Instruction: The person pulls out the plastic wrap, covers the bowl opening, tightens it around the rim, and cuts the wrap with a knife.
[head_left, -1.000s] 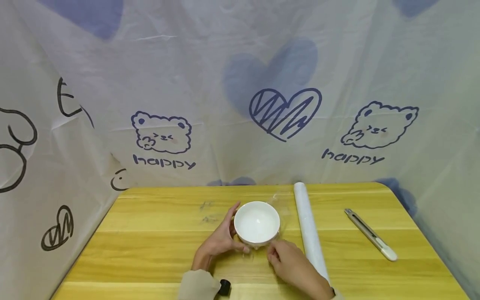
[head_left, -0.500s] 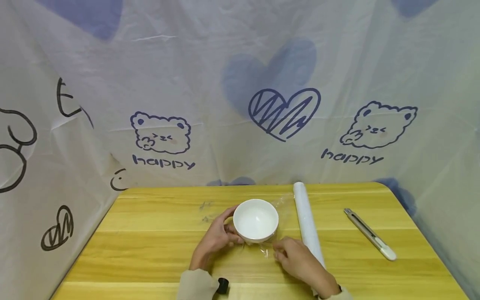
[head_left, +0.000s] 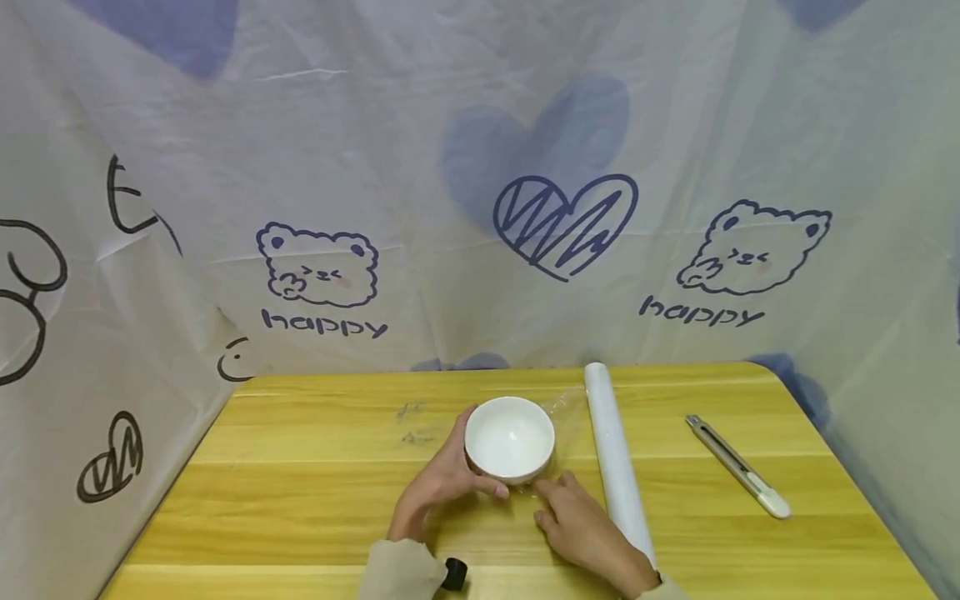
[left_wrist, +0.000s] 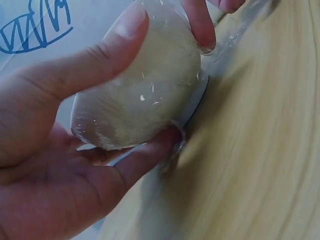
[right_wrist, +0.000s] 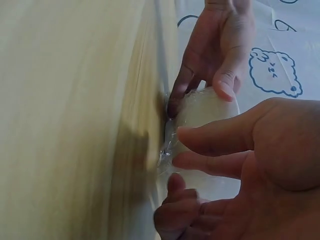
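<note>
A white bowl (head_left: 510,438) stands upright on the table, its outside covered in clear cling film (left_wrist: 142,95). My left hand (head_left: 447,471) grips it from the left, thumb across the near side and fingers around the far side and base. On the near right, my right hand (head_left: 581,521) reaches to the bowl's lower side. Its index finger presses the film there, with thumb and index fingertip apart in the right wrist view and the other fingers bent. Crinkled film (right_wrist: 167,155) bunches at the rim edge by the table. More loose film spreads from the bowl toward the roll.
A long white roll of cling film (head_left: 617,462) lies just right of the bowl, beside my right forearm. Farther right is a utility knife (head_left: 738,467). A printed cloth (head_left: 420,167) hangs behind the wooden table (head_left: 315,500).
My right hand has come back in to the bowl, and the film tail sticking out in front is now against its side. My left thumb has moved across the near side.
</note>
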